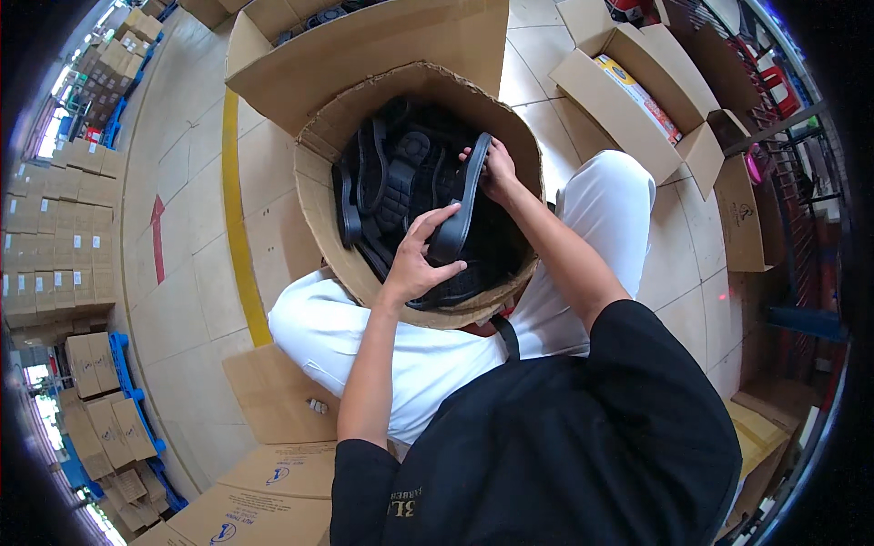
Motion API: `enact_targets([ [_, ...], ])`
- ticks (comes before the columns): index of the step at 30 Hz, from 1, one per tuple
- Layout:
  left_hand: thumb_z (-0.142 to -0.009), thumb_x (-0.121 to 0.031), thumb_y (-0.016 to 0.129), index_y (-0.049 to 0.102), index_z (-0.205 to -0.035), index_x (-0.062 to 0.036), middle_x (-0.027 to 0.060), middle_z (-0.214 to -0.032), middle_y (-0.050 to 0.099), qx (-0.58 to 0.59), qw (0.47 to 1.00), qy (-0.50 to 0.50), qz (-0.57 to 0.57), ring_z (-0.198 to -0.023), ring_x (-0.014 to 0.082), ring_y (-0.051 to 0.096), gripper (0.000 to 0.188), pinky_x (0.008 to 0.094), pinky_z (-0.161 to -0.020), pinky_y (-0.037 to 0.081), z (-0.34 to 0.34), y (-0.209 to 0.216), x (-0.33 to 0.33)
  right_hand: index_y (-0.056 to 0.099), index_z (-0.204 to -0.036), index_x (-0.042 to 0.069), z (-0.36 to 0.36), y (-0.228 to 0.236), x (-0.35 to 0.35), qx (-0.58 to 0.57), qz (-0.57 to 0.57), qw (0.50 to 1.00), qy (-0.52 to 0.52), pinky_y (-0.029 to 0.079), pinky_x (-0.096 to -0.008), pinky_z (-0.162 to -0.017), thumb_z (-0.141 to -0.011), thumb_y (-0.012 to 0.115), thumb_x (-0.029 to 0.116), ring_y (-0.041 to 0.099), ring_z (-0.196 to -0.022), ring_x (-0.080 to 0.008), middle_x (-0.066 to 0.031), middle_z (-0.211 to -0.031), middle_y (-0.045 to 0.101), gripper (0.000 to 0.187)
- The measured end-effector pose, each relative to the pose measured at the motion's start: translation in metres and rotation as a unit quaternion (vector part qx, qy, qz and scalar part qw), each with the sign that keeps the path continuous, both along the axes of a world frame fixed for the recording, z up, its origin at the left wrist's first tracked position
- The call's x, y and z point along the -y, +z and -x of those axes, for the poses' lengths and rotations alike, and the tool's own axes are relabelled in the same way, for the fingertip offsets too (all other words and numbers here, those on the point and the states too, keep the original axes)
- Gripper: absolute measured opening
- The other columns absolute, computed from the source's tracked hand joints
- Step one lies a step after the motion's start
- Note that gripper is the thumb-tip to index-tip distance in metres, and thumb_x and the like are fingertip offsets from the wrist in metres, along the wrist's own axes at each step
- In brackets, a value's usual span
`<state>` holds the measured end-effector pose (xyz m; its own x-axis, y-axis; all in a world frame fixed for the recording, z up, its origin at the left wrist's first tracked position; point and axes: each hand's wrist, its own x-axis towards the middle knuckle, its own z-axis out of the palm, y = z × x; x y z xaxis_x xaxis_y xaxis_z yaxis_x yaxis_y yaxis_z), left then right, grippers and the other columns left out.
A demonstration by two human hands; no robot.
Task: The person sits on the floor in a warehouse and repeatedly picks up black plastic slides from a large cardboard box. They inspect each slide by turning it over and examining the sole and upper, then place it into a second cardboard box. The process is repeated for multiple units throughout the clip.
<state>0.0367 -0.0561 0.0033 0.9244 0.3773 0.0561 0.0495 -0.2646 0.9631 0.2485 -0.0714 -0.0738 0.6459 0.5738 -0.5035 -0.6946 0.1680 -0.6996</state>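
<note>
Both hands are over a round cardboard-walled box (314, 196) standing between my knees. They hold a black slipper-like shoe sole (462, 211), tilted with its smooth edge facing up. My left hand (421, 259) has its fingers against the near, lower end, with the thumb spread beside it. Round the far, upper end wraps my right hand (494, 170), its fingertips partly hidden behind the piece. Below lie several similar black pieces (393, 187), jumbled together; some show ridged, padded-looking surfaces. Whether they have straps I cannot tell.
Behind the round box stands a large open carton (382, 50) with black items inside. An open carton (628, 100) at the right holds a colourful package (637, 96). Flat cardboard (273, 391) lies by my left knee. Stacked cartons (64, 237) line the far left.
</note>
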Motion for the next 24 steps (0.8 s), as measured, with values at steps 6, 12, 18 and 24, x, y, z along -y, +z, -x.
enact_targets([
  [6,-0.056,-0.007,0.075,0.038,-0.125,-0.0127,0.0049,-0.115,0.042,-0.023,0.998,0.001,0.062,-0.106,0.0165,0.043,0.078,0.0293,-0.089,0.04,0.001,0.01,0.003,0.036,-0.114,0.008,-0.002,-0.02,0.001,-0.011,-0.019,0.995,0.092,0.05,-0.0437,-0.066,-0.09,0.035,0.022,0.058,-0.078,-0.0255,-0.0142,-0.087,0.054,0.027],
  [12,-0.056,-0.011,0.07,0.036,-0.126,-0.0159,0.007,-0.11,0.043,0.03,0.976,-0.002,0.215,-0.101,0.0182,0.046,0.078,0.0328,-0.086,0.043,0.004,0.011,-0.004,0.046,-0.104,0.012,0.004,-0.04,0.003,-0.044,0.084,0.977,0.19,0.045,-0.0348,-0.063,-0.088,0.04,0.023,0.052,-0.061,-0.0162,-0.0026,-0.072,0.052,0.021],
  [18,-0.064,-0.016,0.067,0.031,-0.126,-0.0098,0.0096,-0.107,0.048,0.106,0.93,0.081,0.343,-0.095,0.0184,0.053,0.073,0.0309,-0.078,0.049,0.004,0.009,-0.015,0.051,-0.107,0.02,0.017,-0.041,0.011,0.052,0.213,0.936,0.276,0.043,-0.0355,-0.068,-0.084,0.046,0.03,0.049,-0.065,-0.0129,0.0006,-0.073,0.051,0.025],
  [24,-0.079,-0.027,0.059,0.04,-0.115,-0.0103,0.0093,-0.094,0.054,0.175,0.877,0.216,0.391,-0.086,0.0183,0.057,0.044,0.0301,-0.066,0.053,0.013,-0.007,-0.034,0.057,-0.107,0.018,0.016,-0.039,0.01,0.053,0.234,0.918,0.314,0.038,-0.036,-0.064,-0.084,0.035,0.046,0.046,-0.059,-0.0167,-0.0036,-0.066,0.047,0.041],
])
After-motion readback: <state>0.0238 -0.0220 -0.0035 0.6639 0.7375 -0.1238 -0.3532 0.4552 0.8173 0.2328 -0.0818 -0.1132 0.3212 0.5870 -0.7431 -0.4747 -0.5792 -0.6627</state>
